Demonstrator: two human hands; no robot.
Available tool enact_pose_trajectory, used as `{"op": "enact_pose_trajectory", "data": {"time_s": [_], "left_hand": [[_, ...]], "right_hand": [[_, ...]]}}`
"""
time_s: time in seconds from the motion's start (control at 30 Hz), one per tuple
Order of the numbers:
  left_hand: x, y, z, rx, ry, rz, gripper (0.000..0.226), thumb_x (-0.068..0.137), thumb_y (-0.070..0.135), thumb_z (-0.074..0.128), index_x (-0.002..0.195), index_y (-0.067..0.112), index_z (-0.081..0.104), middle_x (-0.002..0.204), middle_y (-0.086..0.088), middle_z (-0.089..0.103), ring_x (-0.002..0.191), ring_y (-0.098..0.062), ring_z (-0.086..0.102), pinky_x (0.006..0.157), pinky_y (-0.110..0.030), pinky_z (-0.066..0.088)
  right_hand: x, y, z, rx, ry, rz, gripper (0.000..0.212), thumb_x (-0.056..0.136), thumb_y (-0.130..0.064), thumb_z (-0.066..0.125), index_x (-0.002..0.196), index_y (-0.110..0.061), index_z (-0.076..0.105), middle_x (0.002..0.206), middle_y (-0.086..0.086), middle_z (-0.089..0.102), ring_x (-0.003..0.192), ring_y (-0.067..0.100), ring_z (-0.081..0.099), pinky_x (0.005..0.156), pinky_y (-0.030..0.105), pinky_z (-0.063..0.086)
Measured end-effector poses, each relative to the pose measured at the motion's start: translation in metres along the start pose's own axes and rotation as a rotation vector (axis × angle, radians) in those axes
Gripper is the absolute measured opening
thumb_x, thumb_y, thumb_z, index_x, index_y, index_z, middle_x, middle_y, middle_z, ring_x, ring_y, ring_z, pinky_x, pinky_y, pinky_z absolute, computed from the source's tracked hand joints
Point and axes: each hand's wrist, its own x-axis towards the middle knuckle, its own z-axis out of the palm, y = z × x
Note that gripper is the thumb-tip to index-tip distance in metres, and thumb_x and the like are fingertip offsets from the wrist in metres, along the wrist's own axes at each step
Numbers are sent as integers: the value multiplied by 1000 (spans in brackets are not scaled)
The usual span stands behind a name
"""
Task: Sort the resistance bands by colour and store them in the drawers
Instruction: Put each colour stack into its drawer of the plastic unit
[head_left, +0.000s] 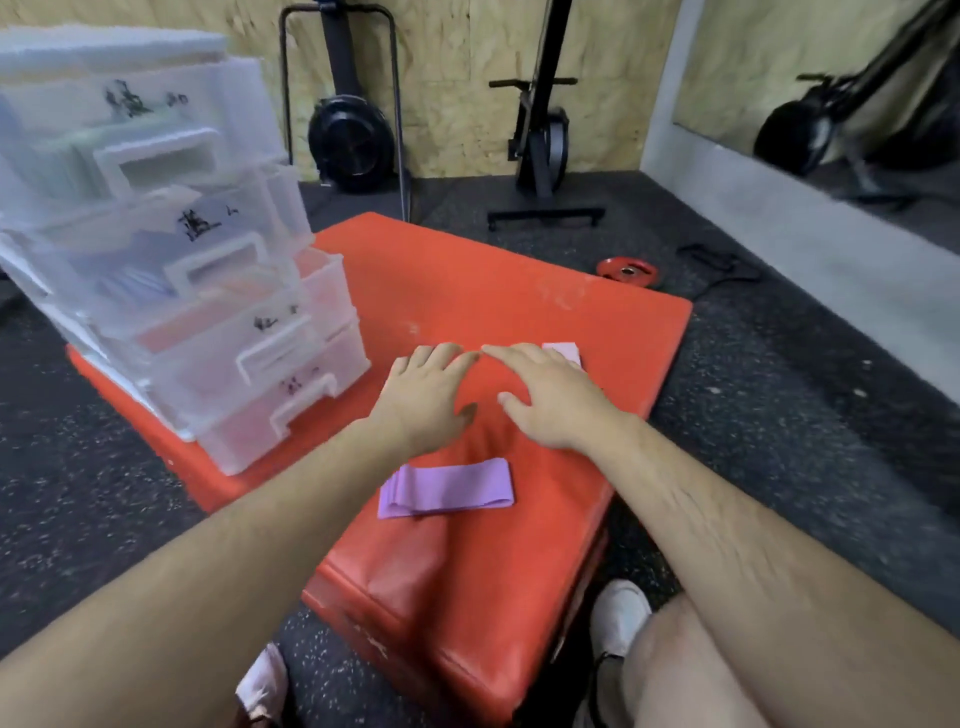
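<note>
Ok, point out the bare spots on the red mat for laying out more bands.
Free: the far half beyond both hands, and the near corner below the purple band. Crowded: the drawer unit fills the left; the pink band sits beside the right hand.

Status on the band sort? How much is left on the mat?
Mostly done: the drawer unit already shows green, blue, orange and pink contents. In hand: left hand and right hand press flat on the red mat, holding nothing clearly visible. Left: the folded purple band and a pink band.
</note>
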Motion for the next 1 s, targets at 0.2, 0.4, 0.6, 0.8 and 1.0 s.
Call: {"op": "enact_pose_trajectory", "data": {"time_s": [0.2, 0.4, 0.6, 0.8, 1.0], "left_hand": [[51, 57, 43, -137, -162, 8, 66, 88, 48, 56, 148, 34, 34, 148, 0, 39, 133, -29, 40, 105, -44, 35], [75, 78, 77, -450, -347, -82, 54, 75, 60, 45, 124, 41, 54, 112, 3, 66, 105, -32, 58, 92, -46, 48], [80, 86, 70, -935, -369, -239, 32, 81, 6, 60, 107, 22, 73, 102, 4, 74, 88, -9, 63, 86, -27, 50], [77, 72, 51, -771, -201, -267, 29, 85, 12, 56, 112, 16, 65, 103, -6, 65, 80, -15, 62, 68, -18, 48], [66, 28, 9, -311, 129, 107, 67, 81, 29, 61, 145, 27, 42, 153, 5, 37, 141, -23, 33, 107, -44, 32]], "right_hand": [[2, 82, 20, 176, -42, 437, 45, 101, -36, 44, 146, -29, 46, 140, 18, 51, 130, 39, 47, 111, 44, 37], [25, 88, 32, 385, -32, 631, 45, 100, -33, 54, 136, -6, 51, 136, 17, 60, 123, 34, 58, 94, 33, 44], [40, 90, 41, 669, -59, 794, 31, 90, -18, 64, 117, -3, 68, 114, 14, 72, 100, 29, 69, 77, 34, 55], [34, 77, 25, 559, 10, 586, 31, 81, -17, 64, 57, -18, 44, 56, -2, 46, 53, 19, 43, 45, 31, 27], [31, 42, -7, 324, -36, 97, 18, 78, -24, 68, 85, -8, 68, 83, 1, 55, 75, 26, 64, 68, 35, 52]]}}
